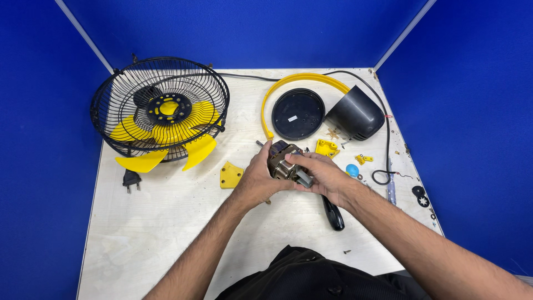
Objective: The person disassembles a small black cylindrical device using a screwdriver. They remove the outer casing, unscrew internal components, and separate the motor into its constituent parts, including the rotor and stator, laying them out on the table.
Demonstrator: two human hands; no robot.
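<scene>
Both of my hands hold a small metal fan motor (283, 163) above the middle of the wooden table (166, 222). My left hand (256, 180) grips it from the left side. My right hand (327, 178) grips it from the right, fingers over its top. A black screwdriver handle (333, 215) lies on the table just under my right wrist.
A black wire fan guard (160, 108) with yellow blades (166, 136) sits at the back left, a black plug (130, 179) beside it. A yellow ring (300, 83), round black disc (298, 114) and black motor housing (355, 114) lie at the back. Small yellow parts (230, 175), a blue knob (352, 169) and screws lie around.
</scene>
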